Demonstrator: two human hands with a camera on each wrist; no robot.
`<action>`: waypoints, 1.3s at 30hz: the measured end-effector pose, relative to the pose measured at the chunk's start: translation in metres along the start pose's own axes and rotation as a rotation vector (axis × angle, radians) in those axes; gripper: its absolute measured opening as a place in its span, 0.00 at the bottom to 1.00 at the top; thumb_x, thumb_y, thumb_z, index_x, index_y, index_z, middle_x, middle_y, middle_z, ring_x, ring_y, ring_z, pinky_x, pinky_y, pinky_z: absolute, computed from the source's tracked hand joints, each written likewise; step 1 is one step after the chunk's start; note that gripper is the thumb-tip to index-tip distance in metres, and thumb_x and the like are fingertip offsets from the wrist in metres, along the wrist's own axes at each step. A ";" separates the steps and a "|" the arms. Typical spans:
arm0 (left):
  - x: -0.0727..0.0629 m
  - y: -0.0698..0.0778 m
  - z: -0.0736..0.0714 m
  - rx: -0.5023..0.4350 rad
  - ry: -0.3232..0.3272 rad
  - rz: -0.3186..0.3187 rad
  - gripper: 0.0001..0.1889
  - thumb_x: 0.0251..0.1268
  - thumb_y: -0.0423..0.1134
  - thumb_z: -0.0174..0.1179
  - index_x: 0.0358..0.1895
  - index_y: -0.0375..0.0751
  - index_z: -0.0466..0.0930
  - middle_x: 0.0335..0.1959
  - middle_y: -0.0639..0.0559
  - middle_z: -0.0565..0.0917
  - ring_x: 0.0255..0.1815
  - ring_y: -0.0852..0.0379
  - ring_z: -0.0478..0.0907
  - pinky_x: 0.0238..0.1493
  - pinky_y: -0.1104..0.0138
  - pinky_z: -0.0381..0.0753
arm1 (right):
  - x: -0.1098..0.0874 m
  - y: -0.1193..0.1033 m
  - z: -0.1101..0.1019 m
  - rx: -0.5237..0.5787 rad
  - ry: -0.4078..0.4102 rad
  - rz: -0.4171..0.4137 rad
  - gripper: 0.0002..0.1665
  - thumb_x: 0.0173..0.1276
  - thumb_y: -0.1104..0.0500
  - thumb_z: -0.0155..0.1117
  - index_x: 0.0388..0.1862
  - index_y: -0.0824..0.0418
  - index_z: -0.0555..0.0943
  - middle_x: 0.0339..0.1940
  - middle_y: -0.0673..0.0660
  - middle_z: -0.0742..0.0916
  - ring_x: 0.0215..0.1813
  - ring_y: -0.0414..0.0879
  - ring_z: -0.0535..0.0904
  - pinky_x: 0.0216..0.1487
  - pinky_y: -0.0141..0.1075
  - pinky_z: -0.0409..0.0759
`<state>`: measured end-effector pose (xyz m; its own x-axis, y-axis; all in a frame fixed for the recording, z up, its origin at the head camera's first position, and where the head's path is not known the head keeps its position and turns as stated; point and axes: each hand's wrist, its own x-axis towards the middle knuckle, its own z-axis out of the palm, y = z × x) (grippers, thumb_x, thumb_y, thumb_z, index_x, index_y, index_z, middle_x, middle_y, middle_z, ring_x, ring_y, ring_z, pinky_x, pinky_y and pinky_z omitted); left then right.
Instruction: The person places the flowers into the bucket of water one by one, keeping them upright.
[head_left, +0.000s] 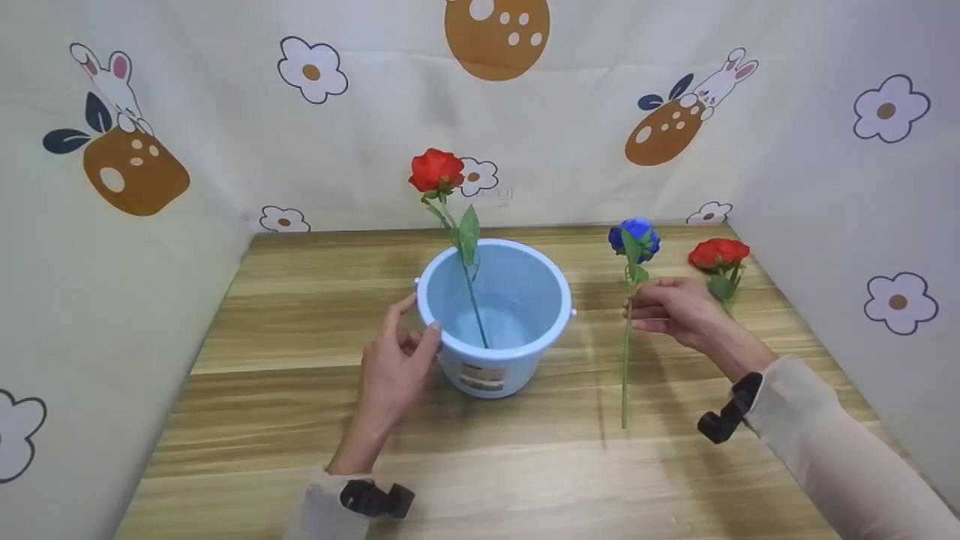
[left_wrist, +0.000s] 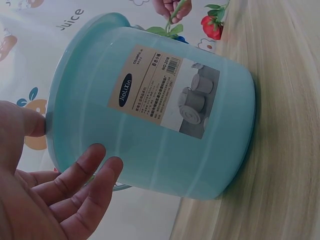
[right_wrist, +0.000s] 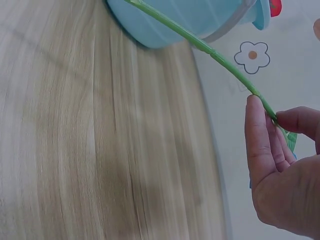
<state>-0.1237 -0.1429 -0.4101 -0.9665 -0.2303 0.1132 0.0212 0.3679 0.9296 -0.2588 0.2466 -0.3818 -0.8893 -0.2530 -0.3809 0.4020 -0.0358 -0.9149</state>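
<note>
A light blue plastic bucket (head_left: 480, 375) stands upright with one red artificial rose (head_left: 436, 171) leaning in it, its bloom above the rim. My left hand (head_left: 397, 360) is at the bucket's left side, thumb and forefinger spread along the outside of the rim; in the left wrist view, the thumb (left_wrist: 35, 123) touches the rim. To the right of the bucket, my right hand (head_left: 675, 309) pinches the green stem of a blue artificial rose (head_left: 635, 238) between thumb and fingers below the leaves. Its bloom points up and the stem's end hangs down over the table.
Another red rose (head_left: 718, 255) is at the back right, beyond my right hand. The wooden table (head_left: 300, 420) is bounded by printed cloth walls (head_left: 375, 150) at the back and sides. A printed label (left_wrist: 165, 90) is on the bucket's front.
</note>
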 end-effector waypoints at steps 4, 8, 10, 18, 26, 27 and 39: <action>0.000 0.000 0.000 0.004 -0.002 -0.007 0.30 0.77 0.48 0.62 0.78 0.51 0.69 0.31 0.45 0.86 0.32 0.54 0.81 0.36 0.62 0.81 | 0.000 0.000 0.002 -0.005 0.003 0.002 0.14 0.78 0.68 0.55 0.33 0.60 0.84 0.32 0.56 0.93 0.35 0.44 0.92 0.39 0.35 0.89; 0.000 0.000 0.000 0.004 -0.002 -0.013 0.30 0.77 0.48 0.62 0.78 0.52 0.69 0.30 0.47 0.86 0.32 0.53 0.81 0.36 0.63 0.81 | -0.001 -0.001 0.004 0.001 -0.003 -0.003 0.15 0.79 0.69 0.54 0.32 0.59 0.82 0.31 0.56 0.93 0.35 0.44 0.92 0.38 0.35 0.89; 0.000 0.000 0.000 0.001 -0.005 -0.013 0.30 0.77 0.48 0.62 0.78 0.52 0.68 0.31 0.45 0.86 0.32 0.54 0.81 0.37 0.63 0.81 | -0.002 -0.001 0.004 0.005 -0.007 -0.005 0.15 0.78 0.69 0.54 0.32 0.59 0.82 0.32 0.57 0.93 0.35 0.45 0.92 0.38 0.35 0.89; -0.001 0.000 0.001 0.000 0.003 0.007 0.29 0.77 0.48 0.62 0.77 0.51 0.69 0.33 0.42 0.87 0.33 0.54 0.81 0.37 0.62 0.81 | -0.001 0.001 0.005 0.034 -0.022 -0.013 0.17 0.78 0.70 0.53 0.30 0.59 0.84 0.31 0.57 0.93 0.34 0.45 0.92 0.38 0.36 0.89; -0.001 -0.001 0.001 0.006 -0.001 -0.011 0.29 0.77 0.49 0.61 0.77 0.52 0.69 0.31 0.48 0.86 0.33 0.54 0.81 0.36 0.63 0.80 | -0.001 0.000 0.009 0.037 -0.028 -0.015 0.15 0.78 0.69 0.53 0.32 0.60 0.84 0.32 0.57 0.92 0.36 0.46 0.92 0.41 0.37 0.90; -0.001 -0.001 0.001 0.006 -0.002 -0.014 0.29 0.77 0.49 0.61 0.77 0.53 0.69 0.31 0.48 0.86 0.33 0.54 0.81 0.36 0.63 0.80 | -0.001 0.000 0.009 0.040 -0.030 -0.015 0.15 0.78 0.69 0.53 0.32 0.60 0.83 0.32 0.57 0.92 0.36 0.46 0.92 0.41 0.37 0.90; -0.001 -0.001 0.001 0.011 -0.007 0.001 0.28 0.78 0.49 0.60 0.78 0.53 0.68 0.33 0.44 0.87 0.34 0.54 0.81 0.37 0.63 0.81 | 0.000 0.000 0.011 0.064 -0.031 -0.024 0.15 0.77 0.70 0.53 0.32 0.60 0.83 0.32 0.58 0.92 0.36 0.47 0.92 0.41 0.38 0.90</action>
<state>-0.1228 -0.1422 -0.4113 -0.9683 -0.2236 0.1116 0.0192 0.3784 0.9254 -0.2563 0.2358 -0.3797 -0.8922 -0.2815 -0.3532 0.3943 -0.1042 -0.9131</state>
